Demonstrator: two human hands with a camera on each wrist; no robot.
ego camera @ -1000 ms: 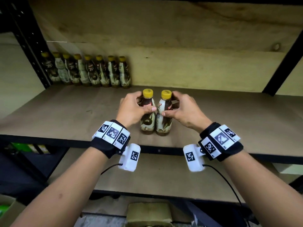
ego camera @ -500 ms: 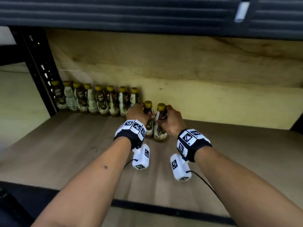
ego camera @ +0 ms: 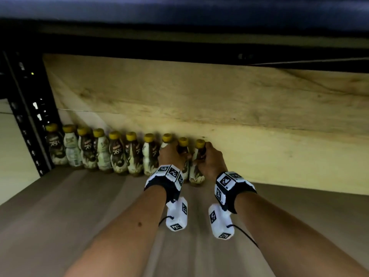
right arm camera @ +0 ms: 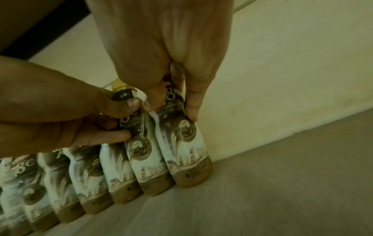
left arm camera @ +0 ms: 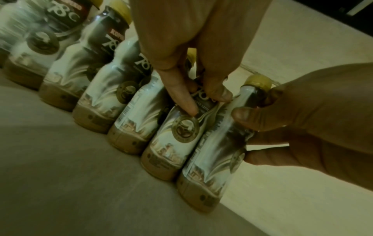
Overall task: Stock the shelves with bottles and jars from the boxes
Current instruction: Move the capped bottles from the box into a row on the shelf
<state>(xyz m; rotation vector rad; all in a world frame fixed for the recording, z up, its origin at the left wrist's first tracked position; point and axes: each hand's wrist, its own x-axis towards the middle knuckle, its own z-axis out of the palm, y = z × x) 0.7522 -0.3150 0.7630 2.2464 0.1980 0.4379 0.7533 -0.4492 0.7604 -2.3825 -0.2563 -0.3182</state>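
Several yellow-capped coffee bottles (ego camera: 117, 154) stand in a row along the back wall of the wooden shelf (ego camera: 79, 206). At the row's right end my left hand (ego camera: 172, 153) grips one bottle (left arm camera: 177, 137) by its upper body, and my right hand (ego camera: 209, 159) grips the last bottle (ego camera: 197, 172) next to it. Both held bottles stand upright on the shelf board, side by side, touching the back wall. In the left wrist view my left hand (left arm camera: 201, 97) pinches the label; in the right wrist view my right hand (right arm camera: 171, 110) pinches the last bottle (right arm camera: 185, 151).
A black metal upright (ego camera: 28, 116) borders the row at the left. The shelf board above (ego camera: 199, 92) hangs low over the bottles. To the right of the last bottle the back wall (ego camera: 289, 166) continues with bare shelf in front of it.
Both hands carried the two bottles from the shelf's front edge back to the wall and set them at the right end of the row. The camera moved in closer.
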